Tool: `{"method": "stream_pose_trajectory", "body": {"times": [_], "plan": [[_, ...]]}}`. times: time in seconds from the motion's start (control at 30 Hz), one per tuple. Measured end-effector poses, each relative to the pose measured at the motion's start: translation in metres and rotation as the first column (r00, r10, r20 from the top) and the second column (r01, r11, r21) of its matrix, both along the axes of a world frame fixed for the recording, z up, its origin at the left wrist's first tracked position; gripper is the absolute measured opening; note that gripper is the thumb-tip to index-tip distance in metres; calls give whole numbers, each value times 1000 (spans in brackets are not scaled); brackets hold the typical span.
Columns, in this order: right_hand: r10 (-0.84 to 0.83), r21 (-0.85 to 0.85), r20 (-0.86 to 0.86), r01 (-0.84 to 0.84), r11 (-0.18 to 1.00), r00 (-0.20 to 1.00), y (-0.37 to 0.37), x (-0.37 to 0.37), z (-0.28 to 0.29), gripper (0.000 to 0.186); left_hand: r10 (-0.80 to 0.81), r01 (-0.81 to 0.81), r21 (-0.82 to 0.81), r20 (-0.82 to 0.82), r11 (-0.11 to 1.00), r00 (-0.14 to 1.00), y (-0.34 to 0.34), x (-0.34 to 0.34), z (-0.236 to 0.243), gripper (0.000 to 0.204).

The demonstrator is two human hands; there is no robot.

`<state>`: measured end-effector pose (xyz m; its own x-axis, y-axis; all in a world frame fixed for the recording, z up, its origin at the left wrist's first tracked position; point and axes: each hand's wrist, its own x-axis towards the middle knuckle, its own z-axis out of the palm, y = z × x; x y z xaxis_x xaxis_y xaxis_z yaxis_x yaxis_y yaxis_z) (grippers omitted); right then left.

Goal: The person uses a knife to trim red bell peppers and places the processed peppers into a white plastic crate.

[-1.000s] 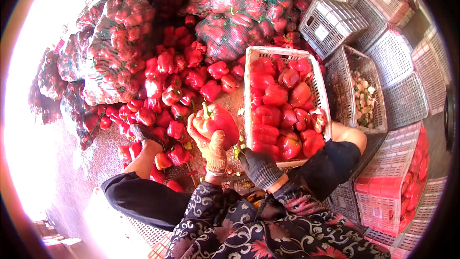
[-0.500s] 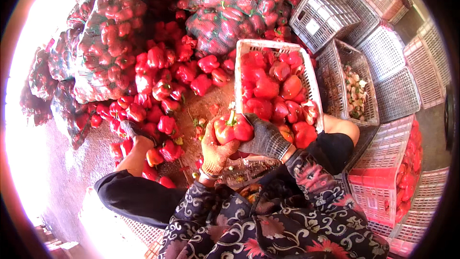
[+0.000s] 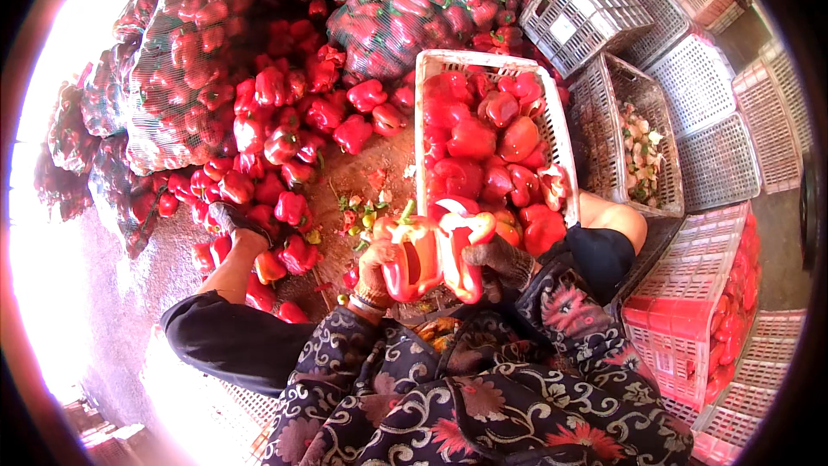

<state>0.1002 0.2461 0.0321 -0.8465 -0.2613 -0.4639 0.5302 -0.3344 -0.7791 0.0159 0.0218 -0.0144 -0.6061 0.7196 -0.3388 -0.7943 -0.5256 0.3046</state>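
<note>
My left hand (image 3: 377, 276), in an orange knit glove, grips one half (image 3: 418, 242) of a red bell pepper with the green stem on it. My right hand (image 3: 504, 261), in a dark grey glove, is closed on the other half (image 3: 466, 283). The two halves are side by side, cut faces up, showing pale insides. Just beyond them stands a pale plastic crate (image 3: 421, 121) full of red peppers (image 3: 473, 138). Loose whole peppers (image 3: 291, 207) lie on the brown floor to the left, with stems and scraps (image 3: 364, 217) near my hands.
Mesh sacks of red peppers (image 3: 177, 78) are piled at the back left. A crate of pale trimmings (image 3: 604, 69) stands right of the full crate. Stacked crates (image 3: 690, 86) line the right; one red-filled crate (image 3: 668, 311) sits beside my right knee. My bent legs (image 3: 226, 341) flank the work.
The whole pepper first held in my left hand was then grasped by both hands. It is now split open, one half in each hand, held a little lower.
</note>
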Motion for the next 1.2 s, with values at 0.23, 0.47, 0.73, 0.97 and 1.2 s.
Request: {"method": "stream_pose_trajectory", "body": {"times": [0.23,0.47,0.73,0.97,1.2], "plan": [[-133,193,-75,145,970,988,10,-22,15,70,120,-123,-25,-97,992,988,13,-9,-5,69],[-45,557,-672,544,627,739,-48,-46,25,63,101,-574,-374,-770,729,630,13,-16,19,81],[-95,111,120,82,990,988,-61,-52,20,31,-387,-828,-119,-914,548,-125,5,-15,22,75],[37,440,-125,22,898,991,-61,-50,12,19,-227,-569,-358,-930,740,290,3,-3,23,73],[288,681,-511,176,711,810,-63,-50,6,32,-31,-169,-316,-540,933,841,1,-9,-1,72]]}}
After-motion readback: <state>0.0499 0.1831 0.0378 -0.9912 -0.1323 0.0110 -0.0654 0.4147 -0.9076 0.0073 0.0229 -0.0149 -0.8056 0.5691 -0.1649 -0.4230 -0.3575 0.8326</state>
